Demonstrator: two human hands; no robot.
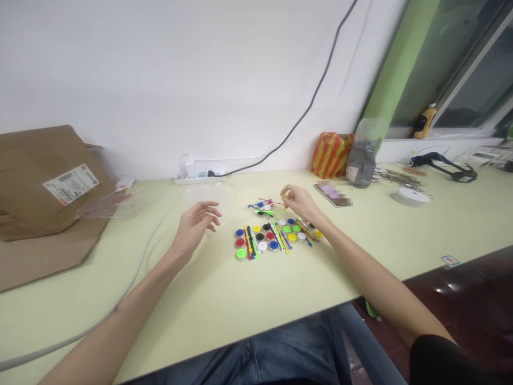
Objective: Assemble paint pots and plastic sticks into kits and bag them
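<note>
Smooth, pale tabletop; its straight near edge lies well apart from central rows of round discs and slim plastic arrows. At left, the left hand hovers, fingers loosely spread; the right hand pinches a yellow piece beyond the rows.

Discs, arrow pieces on counter; package far left; power strip behind, by wall; phone right, roll farther right.

An indoor room, home or workshop unclear; long table against a white wall; power strip; window.
</note>
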